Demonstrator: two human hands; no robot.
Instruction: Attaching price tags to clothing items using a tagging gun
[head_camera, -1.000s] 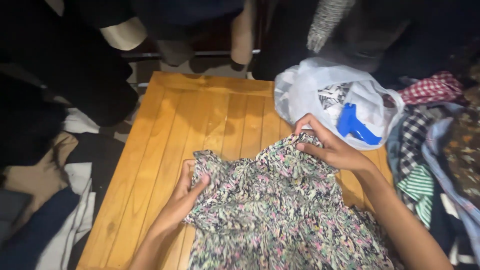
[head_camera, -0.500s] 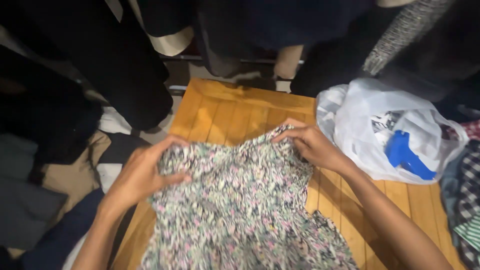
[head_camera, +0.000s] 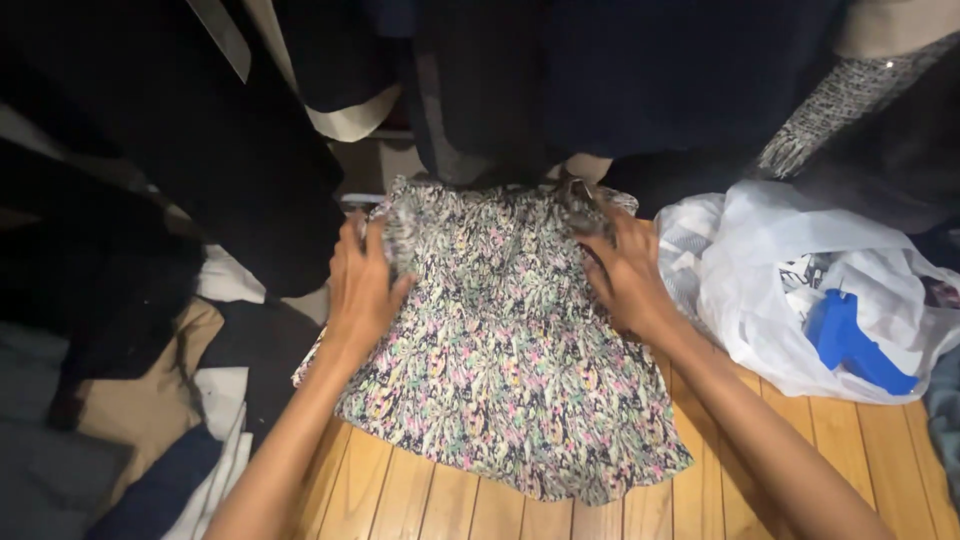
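With my left hand (head_camera: 362, 285) and right hand (head_camera: 622, 270) pinching the dress (head_camera: 500, 350) at its top corners, I judge it could snag the bag (head_camera: 800, 290) just right of the dress.

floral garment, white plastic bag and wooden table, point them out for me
floral garment (head_camera: 510, 380), head view, middle of the spread fabric
white plastic bag (head_camera: 770, 290), head view, its crumpled side
wooden table (head_camera: 850, 440), head view, bare slats at right

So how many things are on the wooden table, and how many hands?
Flowery dress: 1
White plastic bag: 1
Hands: 2, the left hand and the right hand, both gripping the dress
Total: 4
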